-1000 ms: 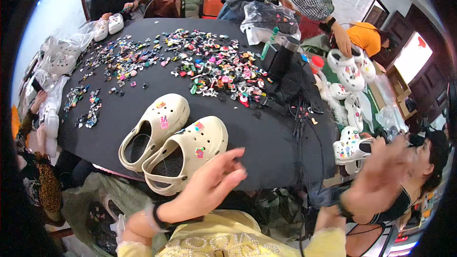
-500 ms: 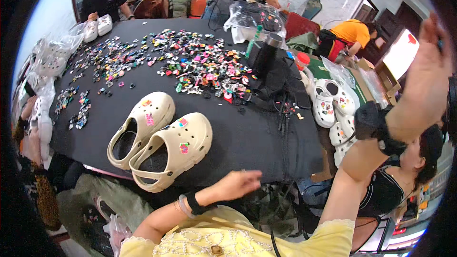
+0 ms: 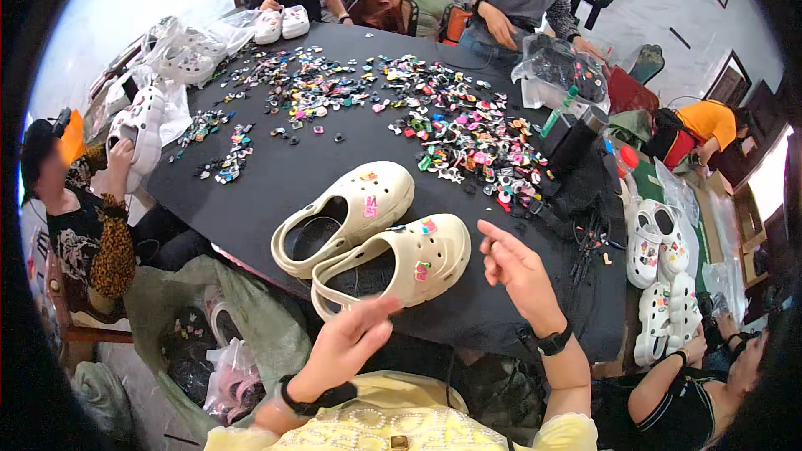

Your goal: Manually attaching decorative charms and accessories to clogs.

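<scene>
Left hand (image 3: 347, 342), right hand (image 3: 520, 276) free, fingers loosely parted, near beige clogs (image 3: 447, 250). Probably best: steady one clog, check charms (image 3: 423, 271) sit flush.

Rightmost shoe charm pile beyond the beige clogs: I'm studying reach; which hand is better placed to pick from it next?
Probably the right hand: it is nearer the rightmost shoe charm pile. The left hand is farther back, with the beige clogs between.

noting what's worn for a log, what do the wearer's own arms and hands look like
The left hand and right hand are ungloved. A black band circles the left wrist; a dark, watch-like band with a squarish face is on the right. Short yellow sleeves leave the forearms bare.
</scene>
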Demonstrator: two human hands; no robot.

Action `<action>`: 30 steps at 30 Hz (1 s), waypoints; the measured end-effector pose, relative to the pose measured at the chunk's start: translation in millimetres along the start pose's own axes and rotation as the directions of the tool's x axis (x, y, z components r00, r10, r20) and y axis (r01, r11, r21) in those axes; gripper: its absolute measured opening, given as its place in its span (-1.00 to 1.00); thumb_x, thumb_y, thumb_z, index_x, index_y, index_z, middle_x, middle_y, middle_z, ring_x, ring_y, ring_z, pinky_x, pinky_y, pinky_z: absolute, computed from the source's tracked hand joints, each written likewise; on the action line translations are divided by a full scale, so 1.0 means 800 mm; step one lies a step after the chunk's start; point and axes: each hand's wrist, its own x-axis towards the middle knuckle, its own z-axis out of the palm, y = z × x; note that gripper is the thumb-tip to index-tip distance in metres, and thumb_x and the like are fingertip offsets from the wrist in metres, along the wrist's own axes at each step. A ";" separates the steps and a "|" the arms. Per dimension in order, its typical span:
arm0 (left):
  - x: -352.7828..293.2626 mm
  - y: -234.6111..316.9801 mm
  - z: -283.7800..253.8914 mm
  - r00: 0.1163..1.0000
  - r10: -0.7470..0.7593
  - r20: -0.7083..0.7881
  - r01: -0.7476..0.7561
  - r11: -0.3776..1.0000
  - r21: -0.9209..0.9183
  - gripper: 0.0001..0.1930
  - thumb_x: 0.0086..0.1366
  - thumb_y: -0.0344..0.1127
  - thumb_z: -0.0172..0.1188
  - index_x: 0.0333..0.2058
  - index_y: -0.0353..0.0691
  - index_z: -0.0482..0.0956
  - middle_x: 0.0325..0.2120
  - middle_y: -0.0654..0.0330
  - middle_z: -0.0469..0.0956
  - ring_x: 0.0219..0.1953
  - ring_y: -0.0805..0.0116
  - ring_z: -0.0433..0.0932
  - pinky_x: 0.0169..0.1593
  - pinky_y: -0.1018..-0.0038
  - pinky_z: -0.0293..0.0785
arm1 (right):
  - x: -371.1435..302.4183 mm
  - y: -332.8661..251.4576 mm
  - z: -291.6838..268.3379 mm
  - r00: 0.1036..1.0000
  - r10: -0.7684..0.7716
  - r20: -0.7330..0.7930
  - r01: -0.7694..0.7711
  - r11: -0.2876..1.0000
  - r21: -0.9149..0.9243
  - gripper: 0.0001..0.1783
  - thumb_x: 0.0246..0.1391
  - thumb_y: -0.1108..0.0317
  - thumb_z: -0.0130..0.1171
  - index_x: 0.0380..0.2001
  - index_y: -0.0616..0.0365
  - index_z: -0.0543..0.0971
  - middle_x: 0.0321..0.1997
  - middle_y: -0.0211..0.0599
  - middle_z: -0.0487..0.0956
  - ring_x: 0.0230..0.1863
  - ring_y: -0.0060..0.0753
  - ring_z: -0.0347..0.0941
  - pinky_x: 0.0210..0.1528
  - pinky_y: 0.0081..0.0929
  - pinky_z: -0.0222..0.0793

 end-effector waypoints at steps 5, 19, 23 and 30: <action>0.082 -0.017 0.021 0.984 -0.111 -0.138 0.083 0.977 -0.195 -0.58 0.25 -0.33 0.06 0.01 -0.44 0.26 -0.11 0.08 0.43 -0.07 0.42 0.40 0.00 0.49 0.32 | 0.001 0.032 0.013 0.996 0.085 0.040 -0.085 0.996 0.004 -0.75 0.06 0.48 0.07 -0.16 0.28 0.42 -0.28 -0.37 0.49 -0.41 -0.68 0.36 -0.35 -0.69 0.29; 0.078 -0.041 0.079 0.977 -0.200 -0.080 0.186 0.970 -0.156 -0.63 0.08 -0.39 0.17 -0.12 -0.41 0.42 -0.24 0.06 0.54 -0.19 0.34 0.51 -0.10 0.46 0.38 | -0.042 0.049 0.001 0.988 -0.032 -0.151 0.015 0.993 -0.117 -0.78 0.02 0.50 0.12 -0.21 0.19 0.48 -0.42 -0.45 0.47 -0.41 -0.70 0.34 -0.30 -0.67 0.34; 0.068 -0.036 0.103 0.976 -0.217 -0.024 0.211 0.967 -0.144 -0.66 0.06 -0.46 0.20 -0.15 -0.41 0.43 -0.27 0.17 0.53 -0.24 0.45 0.47 -0.13 0.51 0.38 | -0.062 0.045 -0.008 0.983 -0.036 -0.179 -0.023 0.949 -0.314 -0.83 -0.01 0.52 0.13 -0.28 0.17 0.52 -0.38 -0.43 0.48 -0.37 -0.67 0.37 -0.31 -0.65 0.35; 0.051 -0.027 0.129 0.971 -0.228 -0.067 0.217 0.966 -0.141 -0.73 0.09 -0.40 0.19 -0.25 -0.46 0.49 -0.37 0.09 0.57 -0.34 0.44 0.53 -0.29 0.52 0.41 | -0.086 0.049 -0.002 0.936 -0.332 -0.117 0.217 0.805 -0.552 -0.77 -0.16 0.59 0.21 -0.34 0.15 0.56 -0.34 -0.34 0.49 -0.32 -0.47 0.44 -0.33 -0.57 0.38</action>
